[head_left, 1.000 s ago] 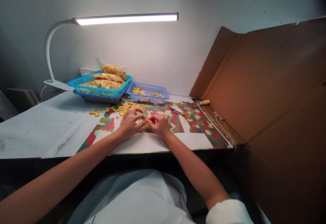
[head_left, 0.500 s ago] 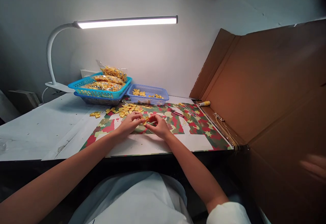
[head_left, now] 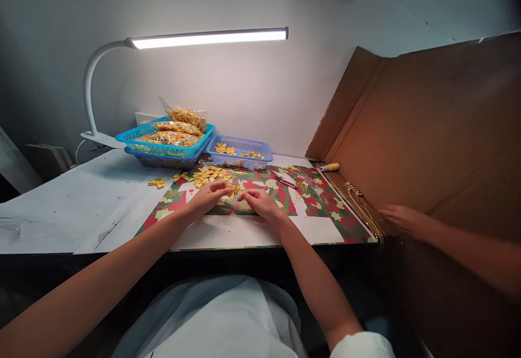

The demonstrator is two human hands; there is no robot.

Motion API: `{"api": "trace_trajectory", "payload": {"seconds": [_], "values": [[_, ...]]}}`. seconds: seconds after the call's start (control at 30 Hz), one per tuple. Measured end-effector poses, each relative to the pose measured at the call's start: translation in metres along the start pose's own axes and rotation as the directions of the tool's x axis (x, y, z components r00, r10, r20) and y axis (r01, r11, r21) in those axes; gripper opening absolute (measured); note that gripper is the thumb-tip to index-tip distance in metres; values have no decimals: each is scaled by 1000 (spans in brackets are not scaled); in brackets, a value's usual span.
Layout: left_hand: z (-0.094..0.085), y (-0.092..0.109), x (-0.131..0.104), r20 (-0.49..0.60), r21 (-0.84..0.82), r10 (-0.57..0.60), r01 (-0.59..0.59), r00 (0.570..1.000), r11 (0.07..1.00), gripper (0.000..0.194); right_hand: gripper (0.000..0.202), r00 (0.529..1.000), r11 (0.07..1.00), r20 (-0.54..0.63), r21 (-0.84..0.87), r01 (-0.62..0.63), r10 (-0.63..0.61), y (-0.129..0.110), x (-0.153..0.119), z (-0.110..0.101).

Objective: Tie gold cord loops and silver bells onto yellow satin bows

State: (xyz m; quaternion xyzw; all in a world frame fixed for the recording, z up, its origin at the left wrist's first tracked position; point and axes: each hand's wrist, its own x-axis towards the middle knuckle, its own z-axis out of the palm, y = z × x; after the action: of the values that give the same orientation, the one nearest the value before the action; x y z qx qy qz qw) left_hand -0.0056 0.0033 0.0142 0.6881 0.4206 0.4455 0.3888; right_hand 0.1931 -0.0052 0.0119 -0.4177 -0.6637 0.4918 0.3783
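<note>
Pinched in left hand (head_left: 208, 196): yellow ribbon bow (head_left: 234, 189), over camouflage-patterned sheet (head_left: 287, 200). Right hand (head_left: 262, 204) just beside, thumb and fingertips together; cannot tell whether anything between. Beyond: loose yellow bows (head_left: 209, 173); periwinkle basket (head_left: 228, 160) holding more bows; turquoise basket (head_left: 160, 149), stacked on darker blue basket (head_left: 140, 158), holding clear bags (head_left: 173, 138) of yellow pieces.

Below the fingers (head_left: 249, 195) spreads a white table (head_left: 73, 200); beyond them, a grey wall (head_left: 232, 87), brightened by a lamp (head_left: 211, 39) higher up. To their right stands brown cardboard (head_left: 423, 125).
</note>
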Motion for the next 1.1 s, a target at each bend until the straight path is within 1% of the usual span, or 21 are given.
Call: {"api": "trace_trajectory", "payload": {"seconds": [0.17,0.43,0.6,0.77,0.93,1.1], "values": [[-2,6,-1,18,-52,-12,13,1000,999,35,35,1000,1000,-3,-24,13,-13,-7,-5,-5],[-6,8,-2,118,-73,44,-35,992,997,30,40,997,999,73,-51,13,-9,-10,-11,-2],[-9,11,-4,166,-56,74,-66,983,996,33,43,995,999,101,-49,17,-12,-10,-14,-7],[-6,14,-4,178,-49,107,-100,978,994,40,38,992,998,128,-65,21,-13,-13,-15,-6],[-2,15,-6,231,-108,144,-122,962,987,42,36,993,996,120,-83,28,-18,-14,-14,-2],[-3,16,-10,273,-170,137,-93,952,981,38,40,994,995,98,-80,53,-45,-12,-13,-1]]}}
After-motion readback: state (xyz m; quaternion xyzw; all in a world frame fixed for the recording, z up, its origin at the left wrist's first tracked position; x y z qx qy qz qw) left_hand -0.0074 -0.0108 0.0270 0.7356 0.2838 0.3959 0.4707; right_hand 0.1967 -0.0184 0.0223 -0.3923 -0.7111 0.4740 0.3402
